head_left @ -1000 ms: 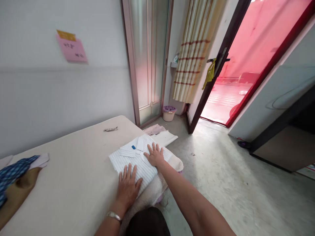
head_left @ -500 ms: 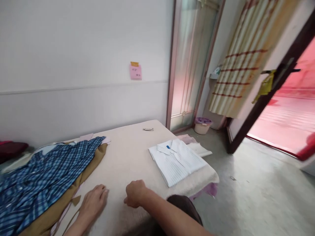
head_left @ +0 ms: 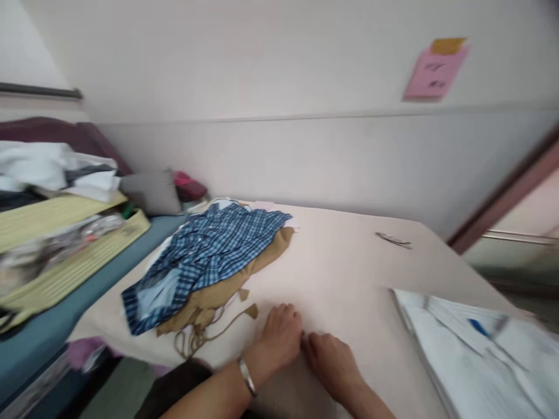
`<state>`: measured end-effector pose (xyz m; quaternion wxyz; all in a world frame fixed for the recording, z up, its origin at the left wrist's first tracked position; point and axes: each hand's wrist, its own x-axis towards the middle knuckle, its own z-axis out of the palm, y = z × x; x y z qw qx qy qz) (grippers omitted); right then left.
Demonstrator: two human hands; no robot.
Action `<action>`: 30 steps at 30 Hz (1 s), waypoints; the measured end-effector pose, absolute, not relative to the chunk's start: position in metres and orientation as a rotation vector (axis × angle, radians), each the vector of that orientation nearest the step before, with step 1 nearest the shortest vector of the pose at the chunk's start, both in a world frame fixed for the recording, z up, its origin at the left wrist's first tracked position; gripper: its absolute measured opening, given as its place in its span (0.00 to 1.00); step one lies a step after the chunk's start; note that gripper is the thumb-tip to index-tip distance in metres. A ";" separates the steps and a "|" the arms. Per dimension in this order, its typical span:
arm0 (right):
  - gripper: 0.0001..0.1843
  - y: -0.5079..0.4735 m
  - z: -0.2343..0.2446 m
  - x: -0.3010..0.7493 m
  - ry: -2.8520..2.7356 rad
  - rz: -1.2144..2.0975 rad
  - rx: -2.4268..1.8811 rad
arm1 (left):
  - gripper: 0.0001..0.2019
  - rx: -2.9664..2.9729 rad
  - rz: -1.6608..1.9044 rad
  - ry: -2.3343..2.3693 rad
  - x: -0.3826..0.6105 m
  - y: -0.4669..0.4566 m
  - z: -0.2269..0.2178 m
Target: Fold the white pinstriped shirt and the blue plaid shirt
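Note:
My left hand [head_left: 279, 337] rests on the cream bed sheet [head_left: 340, 273] with its fingers curled down, a metal bracelet on the wrist. My right hand [head_left: 329, 364] lies right beside it, knuckles up and fingers bent under; nothing shows in either. A blue checked shirt [head_left: 205, 256] lies spread over a tan garment [head_left: 231, 285] with loose strings, a short way left of my hands. The folded white striped shirt [head_left: 476, 349] lies at the right edge, blurred.
A pair of glasses [head_left: 393, 240] lies on the sheet near the wall. Stacked bedding and clothes [head_left: 56, 209] stand at the left on a blue mattress. A pink note [head_left: 434, 73] hangs on the wall. A door frame [head_left: 506, 198] is at the right.
My view has swung left from the doorway to the bed. Both hands left the folded white shirt and came together on the sheet near the checked shirt.

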<state>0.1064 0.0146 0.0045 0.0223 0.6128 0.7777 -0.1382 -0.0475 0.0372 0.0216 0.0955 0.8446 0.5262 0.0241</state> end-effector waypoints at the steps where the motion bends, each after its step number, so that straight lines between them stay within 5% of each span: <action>1: 0.25 0.014 0.003 0.107 2.405 -0.427 1.887 | 0.13 2.512 0.068 1.558 -0.048 0.035 0.022; 8: 0.25 0.013 -0.006 0.110 2.363 -0.487 1.873 | 0.12 2.493 0.085 1.575 -0.052 0.048 0.029; 17: 0.23 0.015 -0.008 0.109 2.414 -0.452 1.924 | 0.15 1.984 0.072 2.560 -0.184 0.096 0.087; 22: 0.22 0.011 0.015 0.107 2.382 -0.459 1.899 | 0.18 1.858 -0.332 2.439 -0.230 0.097 0.080; 30: 0.24 0.016 0.033 0.107 2.313 -0.552 1.894 | 0.21 1.735 -0.438 2.483 -0.238 0.134 0.060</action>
